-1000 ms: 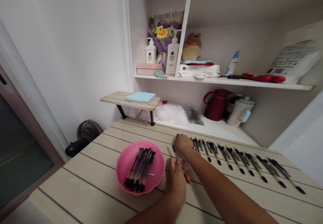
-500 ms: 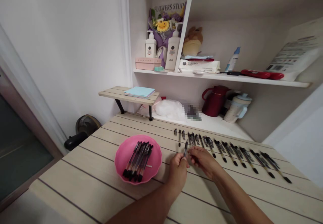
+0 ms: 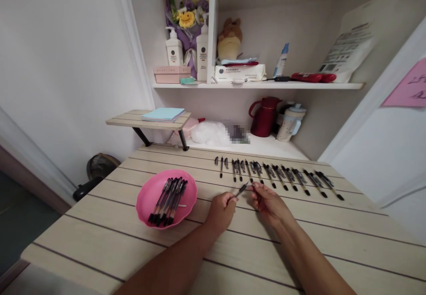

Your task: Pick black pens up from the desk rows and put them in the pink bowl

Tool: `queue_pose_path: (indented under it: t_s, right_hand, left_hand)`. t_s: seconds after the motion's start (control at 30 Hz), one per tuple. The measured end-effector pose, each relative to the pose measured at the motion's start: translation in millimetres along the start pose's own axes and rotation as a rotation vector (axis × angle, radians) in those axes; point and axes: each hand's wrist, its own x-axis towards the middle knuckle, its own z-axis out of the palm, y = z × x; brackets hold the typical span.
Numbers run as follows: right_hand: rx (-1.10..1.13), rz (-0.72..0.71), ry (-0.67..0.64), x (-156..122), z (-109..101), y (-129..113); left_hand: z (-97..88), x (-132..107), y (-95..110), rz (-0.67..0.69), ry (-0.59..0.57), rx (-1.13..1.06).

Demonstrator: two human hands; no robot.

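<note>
My left hand [image 3: 222, 210] is closed around a black gel pen [image 3: 242, 190], whose bare writing tip slants up to the right. Just beyond that tip, the thumb and forefinger of my right hand [image 3: 270, 202] are pinched together; whatever is between them is too small to make out. Farther back on the table, uncapped pens [image 3: 286, 184] and loose black caps lie in a row running to the right. To the left, a pink scalloped bowl [image 3: 142, 197] holds several capped black pens [image 3: 168, 201] lying side by side, plus a small white stick [image 3: 182, 206].
A small raised stand [image 3: 123, 118] carrying blue paper [image 3: 163, 114] is at the table's back left. Behind the table, a red jug [image 3: 264, 117] and a pale cup [image 3: 290, 124] stand under a shelf [image 3: 282, 84] with bottles and packs. A dark fan-like object [image 3: 101, 168] is beyond the left edge.
The view has swung to the right. The pen in my left hand has tipped from nearly upright to leaning right, toward my right fingers. Both hands keep their grips.
</note>
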Motion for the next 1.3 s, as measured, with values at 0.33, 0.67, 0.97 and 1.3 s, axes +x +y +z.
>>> queue_pose_path:
  t_s: [0.33, 0.67, 0.97, 1.3]
  right_hand:
    - [0.017, -0.066, 0.001, -0.7, 0.7, -7.5]
    - [-0.095, -0.094, 0.023, -1.7, 3.6, -7.9]
    - [-0.167, -0.022, -0.006, -5.7, 7.5, -4.2]
    - [-0.179, -0.045, 0.041, -7.7, 12.3, -2.1]
  left_hand:
    - [-1.5, -2.0, 7.1, -0.004, -0.039, 0.114]
    - [-2.6, -3.5, 11.6, -0.011, -0.055, 0.145]
    - [-2.8, -5.1, 13.0, 0.002, -0.045, 0.132]
    - [-0.1, -5.8, 9.1, 0.134, -0.003, 0.247]
